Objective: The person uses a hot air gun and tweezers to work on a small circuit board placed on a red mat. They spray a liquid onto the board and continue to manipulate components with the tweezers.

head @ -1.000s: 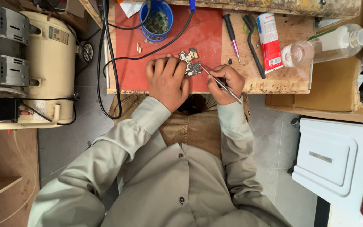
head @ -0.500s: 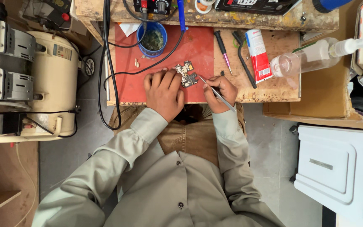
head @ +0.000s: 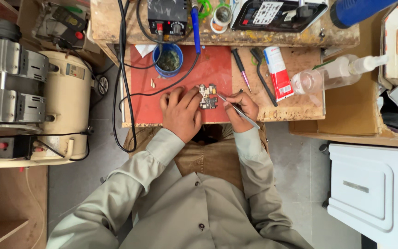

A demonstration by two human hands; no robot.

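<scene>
Right now a small circuit board (head: 207, 96) is lying on the red mat (head: 180, 99) of the desk (head: 300, 103), at the mat's right edge. The left hand (head: 181, 112) is pressing beside the board, its fingers (head: 190, 98) spread flat and pinning the left edge. The right hand (head: 242, 110), just right of the board, is pinching metal tweezers (head: 238, 110), tips touching the board. Work on the board looks under way, not finished; whether any part is lifted I cannot tell. Beyond the board, a blue cup (head: 167, 59) and a soldering station (head: 167, 16) are sitting.
</scene>
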